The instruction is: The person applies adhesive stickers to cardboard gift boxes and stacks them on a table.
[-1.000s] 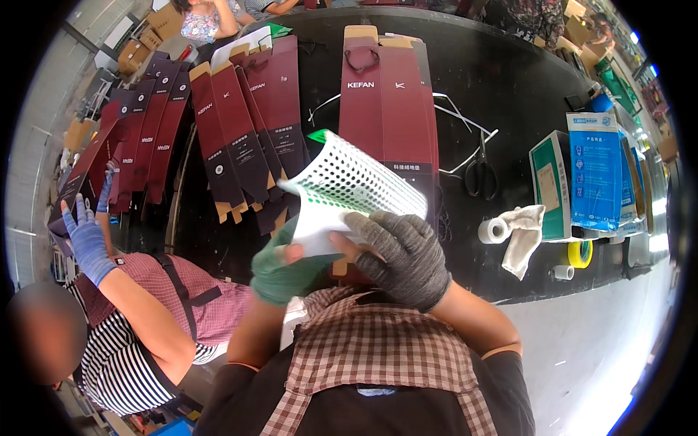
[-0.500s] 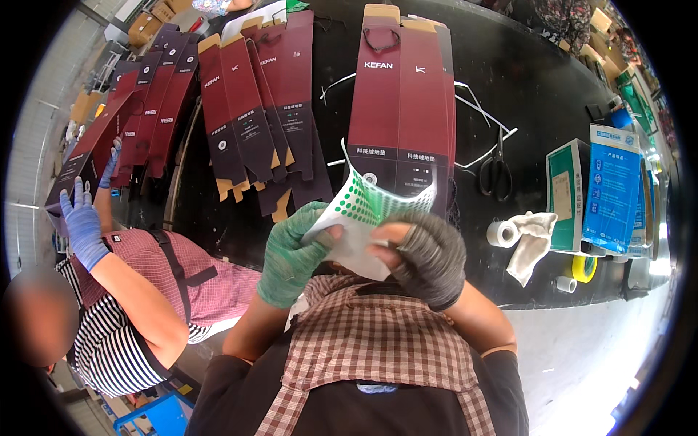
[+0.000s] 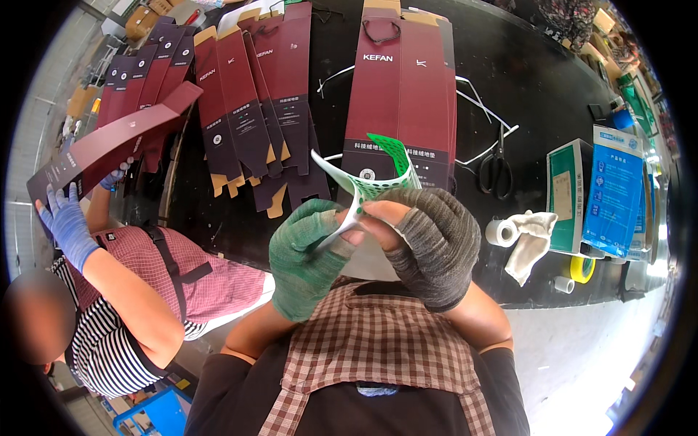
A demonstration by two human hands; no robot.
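Observation:
A curled white sheet of green round dot stickers [image 3: 379, 187] is held up in front of my chest. My left hand [image 3: 305, 258], in a green glove with bare fingertips, pinches its near left edge. My right hand [image 3: 435, 247], in a grey fingerless glove, has thumb and finger closed on the sheet close to the left fingertips. Beyond the hands, a flattened dark red carton [image 3: 398, 87] with a black cord handle lies on the black table [image 3: 509, 254]. The sheet and my hands cover its near end.
More dark red cartons [image 3: 240, 109] lie left of centre. A co-worker's blue-gloved hand [image 3: 69, 221] holds another at far left. To the right are black scissors [image 3: 496, 174], white straps, a white roll [image 3: 502, 233] with a cloth, a blue box [image 3: 614, 192] and yellow tape [image 3: 582, 269].
My hands have come closer together, and the sheet has curled more, its far edge folding over. The co-worker's carton has swung to a flatter slant.

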